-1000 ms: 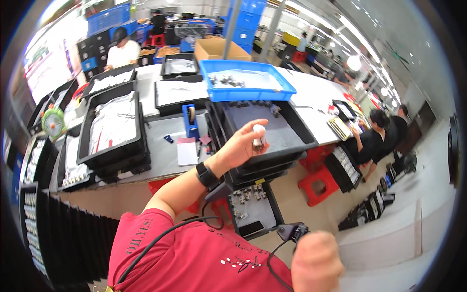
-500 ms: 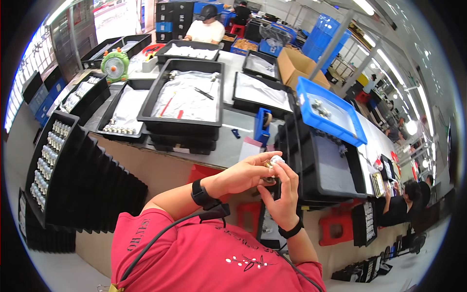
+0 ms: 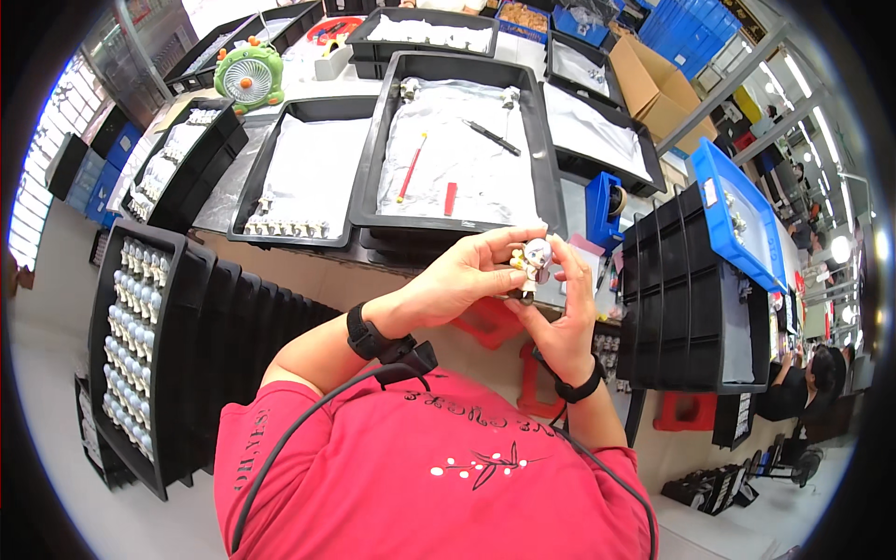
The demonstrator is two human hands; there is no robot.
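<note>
A small toy figurine (image 3: 536, 257) with a pale head and white-and-gold body is held upright between my two hands. My left hand (image 3: 465, 280) pinches it from the left with thumb and fingers. My right hand (image 3: 567, 317) closes on it from the right, its thumb near the feet. The hands are just in front of a large black tray (image 3: 370, 159) lined with white sheeting. In that tray lie a black pen (image 3: 492, 137), a thin red stick (image 3: 412, 170), a short red piece (image 3: 451, 199) and small figures near the far corners.
Left of the large tray, a black tray (image 3: 350, 201) holds a row of figures. Stacked black trays (image 3: 168, 355) with many figures stand at lower left. A green fan (image 3: 248, 77), blue tape dispenser (image 3: 602, 207), blue tray (image 3: 737, 219) and cardboard box (image 3: 653, 93) surround the table.
The view has shifted left and down toward the table. My hands have turned the figurine, so its head and front now show. Both hands still hold it.
</note>
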